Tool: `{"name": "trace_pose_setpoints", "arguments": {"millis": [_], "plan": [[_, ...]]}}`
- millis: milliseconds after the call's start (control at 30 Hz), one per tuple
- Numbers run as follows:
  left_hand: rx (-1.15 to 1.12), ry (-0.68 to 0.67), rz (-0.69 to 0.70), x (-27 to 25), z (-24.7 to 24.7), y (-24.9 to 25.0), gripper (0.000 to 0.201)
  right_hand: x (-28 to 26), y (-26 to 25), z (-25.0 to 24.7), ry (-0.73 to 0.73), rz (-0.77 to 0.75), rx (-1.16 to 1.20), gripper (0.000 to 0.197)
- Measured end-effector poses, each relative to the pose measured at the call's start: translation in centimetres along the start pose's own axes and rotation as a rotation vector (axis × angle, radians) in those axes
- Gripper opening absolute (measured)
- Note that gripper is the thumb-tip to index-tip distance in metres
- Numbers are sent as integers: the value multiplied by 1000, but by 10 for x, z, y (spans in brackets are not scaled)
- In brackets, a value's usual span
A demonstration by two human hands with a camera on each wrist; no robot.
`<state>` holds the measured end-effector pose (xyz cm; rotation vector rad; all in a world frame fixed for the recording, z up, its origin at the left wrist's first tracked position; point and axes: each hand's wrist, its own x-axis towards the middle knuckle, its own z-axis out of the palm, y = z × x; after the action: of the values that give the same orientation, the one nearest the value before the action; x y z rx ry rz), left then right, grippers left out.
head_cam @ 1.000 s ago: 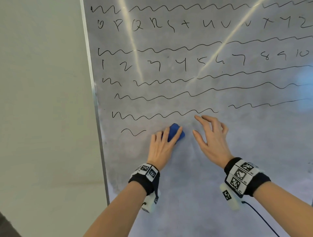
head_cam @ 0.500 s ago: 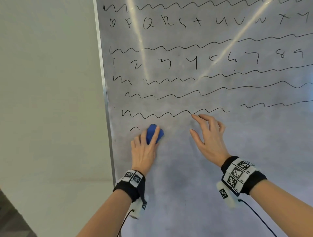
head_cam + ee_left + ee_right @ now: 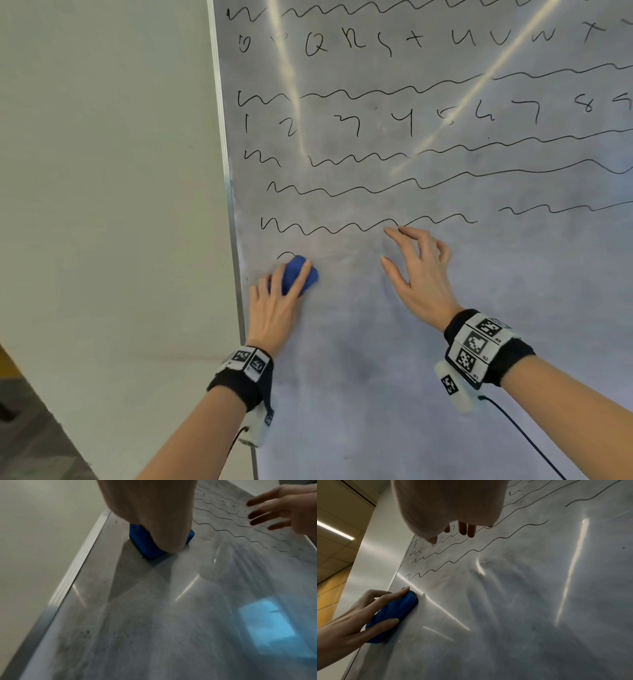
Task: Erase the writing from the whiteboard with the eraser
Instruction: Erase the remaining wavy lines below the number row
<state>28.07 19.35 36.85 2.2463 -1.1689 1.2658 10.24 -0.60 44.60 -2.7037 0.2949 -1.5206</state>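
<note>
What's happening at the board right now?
A person is wiping a whiteboard. The left hand holds a blue eraser flat against it near the left edge, just under the last bit of a short squiggle. The right hand is spread open close to the board, holding nothing. The lower part looks wiped and smudgy; the wavy lines, numbers and letters above are not yet erased.

Likely an office: a whiteboard beside a plain wall, tiled ceiling with a strip light.
</note>
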Motion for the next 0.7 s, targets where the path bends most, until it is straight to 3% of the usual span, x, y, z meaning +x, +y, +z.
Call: {"name": "trace_pose_setpoints", "arguments": {"millis": [133, 267, 400, 467, 600, 700], "plan": [[-44, 15, -64, 10, 5, 23, 81, 1, -2, -1, 1, 6, 8, 47], [-72, -53, 137, 26, 12, 70, 91, 0, -6, 0, 15, 1, 11, 47], [-8, -51, 223, 26, 11, 61, 84, -1, -3, -2, 15, 0, 5, 47], [24, -25, 176, 20, 10, 40, 81, -1, -2, -2, 12, 2, 6, 47], [2, 74, -56, 8, 6, -2, 66, 3, -3, 1, -9, -2, 3, 48], [-36, 92, -204, 0, 4, -23, 71, 5, -5, 1, 3, -9, 3, 48]]}}
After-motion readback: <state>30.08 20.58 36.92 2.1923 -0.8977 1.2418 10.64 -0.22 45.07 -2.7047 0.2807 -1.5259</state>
